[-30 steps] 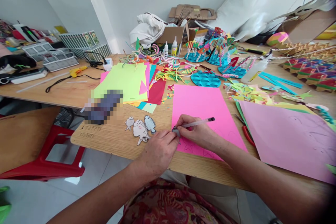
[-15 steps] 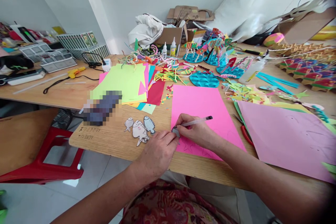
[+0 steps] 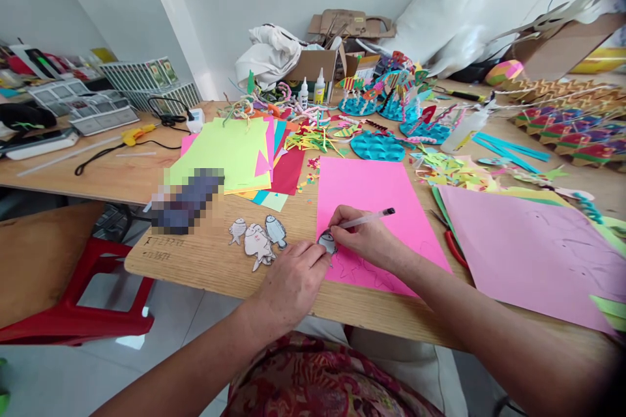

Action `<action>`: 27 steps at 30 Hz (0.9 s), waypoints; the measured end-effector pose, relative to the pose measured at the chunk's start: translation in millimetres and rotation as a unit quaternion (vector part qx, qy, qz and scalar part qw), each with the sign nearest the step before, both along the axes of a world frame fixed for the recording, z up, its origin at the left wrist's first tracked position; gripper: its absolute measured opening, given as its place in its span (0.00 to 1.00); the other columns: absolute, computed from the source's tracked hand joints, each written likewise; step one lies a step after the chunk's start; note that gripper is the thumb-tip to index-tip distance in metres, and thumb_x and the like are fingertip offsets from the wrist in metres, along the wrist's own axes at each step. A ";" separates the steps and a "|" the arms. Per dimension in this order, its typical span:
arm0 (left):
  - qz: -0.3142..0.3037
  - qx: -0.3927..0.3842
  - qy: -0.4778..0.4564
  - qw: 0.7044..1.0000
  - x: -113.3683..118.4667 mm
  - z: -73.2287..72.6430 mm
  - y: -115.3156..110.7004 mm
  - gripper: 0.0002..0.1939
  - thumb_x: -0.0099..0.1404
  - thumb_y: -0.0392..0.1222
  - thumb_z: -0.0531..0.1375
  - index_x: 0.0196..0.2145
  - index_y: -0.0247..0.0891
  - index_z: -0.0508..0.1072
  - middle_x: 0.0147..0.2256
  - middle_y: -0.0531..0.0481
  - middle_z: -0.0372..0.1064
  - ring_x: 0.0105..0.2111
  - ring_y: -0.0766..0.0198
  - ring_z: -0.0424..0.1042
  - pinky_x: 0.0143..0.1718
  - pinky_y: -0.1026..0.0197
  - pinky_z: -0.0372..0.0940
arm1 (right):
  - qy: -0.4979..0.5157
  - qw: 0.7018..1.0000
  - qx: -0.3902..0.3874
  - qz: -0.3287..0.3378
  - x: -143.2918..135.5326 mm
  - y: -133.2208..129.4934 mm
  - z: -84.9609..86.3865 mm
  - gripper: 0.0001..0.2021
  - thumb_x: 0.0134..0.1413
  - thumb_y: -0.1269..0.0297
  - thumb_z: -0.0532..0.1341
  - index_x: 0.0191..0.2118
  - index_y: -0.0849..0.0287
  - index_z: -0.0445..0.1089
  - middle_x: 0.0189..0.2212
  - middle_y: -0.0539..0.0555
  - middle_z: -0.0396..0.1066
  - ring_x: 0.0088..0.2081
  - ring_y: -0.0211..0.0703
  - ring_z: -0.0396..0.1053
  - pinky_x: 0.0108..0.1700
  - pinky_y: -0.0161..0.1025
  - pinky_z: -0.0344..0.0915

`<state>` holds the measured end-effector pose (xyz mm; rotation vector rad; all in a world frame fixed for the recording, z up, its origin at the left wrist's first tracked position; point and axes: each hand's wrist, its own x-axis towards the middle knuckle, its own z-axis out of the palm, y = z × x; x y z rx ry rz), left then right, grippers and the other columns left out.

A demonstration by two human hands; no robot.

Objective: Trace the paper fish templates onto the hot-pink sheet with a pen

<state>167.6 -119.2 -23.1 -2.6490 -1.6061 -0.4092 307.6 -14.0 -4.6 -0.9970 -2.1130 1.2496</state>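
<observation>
A bright pink sheet of paper (image 3: pixel 374 186) lies before me with fish outlines drawn near its lower edge. My left hand (image 3: pixel 299 273) rests palm down at its lower left corner. The fingers lie flat, with the tips pressing on a small grey paper fish cutout (image 3: pixel 327 242); part of the cutout is hidden. My right hand (image 3: pixel 364 234) is closed on a pen (image 3: pixel 369 218) with a clear barrel and dark end. The pen's tip is hidden behind the fingers, close to the fish's upper edge. Several more paper fish cutouts (image 3: pixel 259 244) lie on the table left of my left hand.
Yellow-green paper sheets (image 3: pixel 220 153) are stacked at the left rear. At right lie pale pink sheets (image 3: pixel 528 254) and red-handled scissors (image 3: pixel 454 249). Behind are glue bottles (image 3: pixel 319 88), paper scraps (image 3: pixel 450 169) and blue craft bases (image 3: pixel 376 145). A red stool (image 3: pixel 105 280) stands left.
My right hand and the pen have shifted slightly up around the fish's edge, showing more of the cutout. My left hand stays on it. The view has moved slightly.
</observation>
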 end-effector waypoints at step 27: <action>-0.002 0.009 0.002 1.000 0.8 1.7 10.4 0.13 0.66 0.33 0.50 0.47 0.33 0.65 0.47 0.46 0.65 0.43 0.58 0.62 0.44 0.54 0.62 | 0.038 0.999 -0.016 -0.026 4.2 6.6 -4.5 0.02 0.38 0.71 0.53 0.23 0.58 0.60 0.18 0.45 0.61 0.21 0.33 0.58 0.23 0.32 0.55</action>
